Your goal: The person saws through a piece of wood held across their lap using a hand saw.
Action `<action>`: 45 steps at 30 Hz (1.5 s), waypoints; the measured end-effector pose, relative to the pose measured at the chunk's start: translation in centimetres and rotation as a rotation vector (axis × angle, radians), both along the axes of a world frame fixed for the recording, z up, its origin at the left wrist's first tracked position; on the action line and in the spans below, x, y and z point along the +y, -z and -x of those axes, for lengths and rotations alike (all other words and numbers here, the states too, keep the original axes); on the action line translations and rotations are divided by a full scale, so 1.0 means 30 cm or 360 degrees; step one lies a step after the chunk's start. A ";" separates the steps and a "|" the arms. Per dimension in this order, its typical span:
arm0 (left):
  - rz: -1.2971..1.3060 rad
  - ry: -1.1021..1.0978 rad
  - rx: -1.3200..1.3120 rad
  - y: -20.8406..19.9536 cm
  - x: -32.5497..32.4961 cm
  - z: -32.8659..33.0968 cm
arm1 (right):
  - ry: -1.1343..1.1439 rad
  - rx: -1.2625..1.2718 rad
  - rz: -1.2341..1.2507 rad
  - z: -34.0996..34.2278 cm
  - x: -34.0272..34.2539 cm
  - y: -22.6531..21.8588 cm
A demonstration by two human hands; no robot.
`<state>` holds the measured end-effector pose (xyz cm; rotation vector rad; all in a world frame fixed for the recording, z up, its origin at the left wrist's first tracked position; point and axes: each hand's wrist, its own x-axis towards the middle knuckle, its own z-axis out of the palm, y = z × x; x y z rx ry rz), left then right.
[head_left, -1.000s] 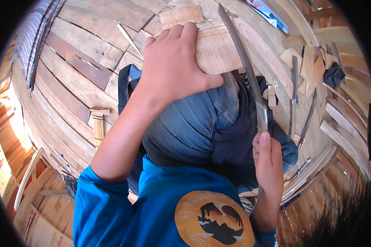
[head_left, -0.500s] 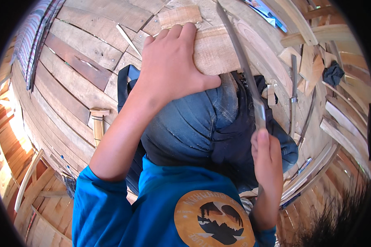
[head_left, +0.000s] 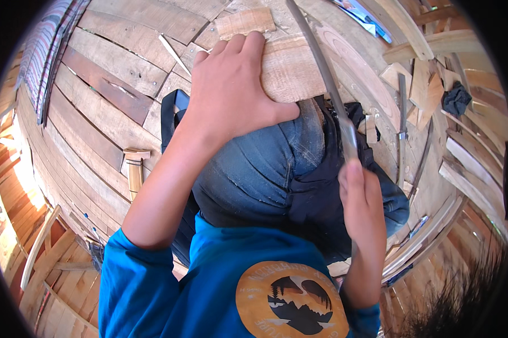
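Observation:
My left hand [head_left: 223, 90] bears down on a short, flat wooden board [head_left: 293, 66], its fingertips at the far edge and its thumb stretched along the near edge. The hand hides the board's left part. My right hand [head_left: 360, 194] is wrapped around the lower end of a long, narrow-bladed metal tool [head_left: 323, 65], seen nearly edge-on. Its dark blade slants up and left, close against the board's right end, past the top of the view. I cannot tell whether it is a saw or a large knife. My bent leg in dusty dark trousers [head_left: 248, 169] lies just below the board.
A smaller wood offcut [head_left: 245, 21] and a thin splinter [head_left: 174, 53] lie beyond my left hand on the plank floor [head_left: 116, 67]. Scrap pieces, a dark cloth [head_left: 457, 100] and long strips [head_left: 471, 183] lie to the right. A wooden-handled piece [head_left: 136, 172] lies left.
The blade and my right hand have shifted slightly up and left along the board's right end. My left hand and the board have moved very slightly left in view.

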<state>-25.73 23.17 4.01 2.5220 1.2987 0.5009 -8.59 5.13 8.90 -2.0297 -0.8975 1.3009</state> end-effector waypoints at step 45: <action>0.0187 -0.0190 -0.0005 0.011 0.007 0.002 | -0.0088 -0.0041 -0.0008 -0.009 0.078 0.021</action>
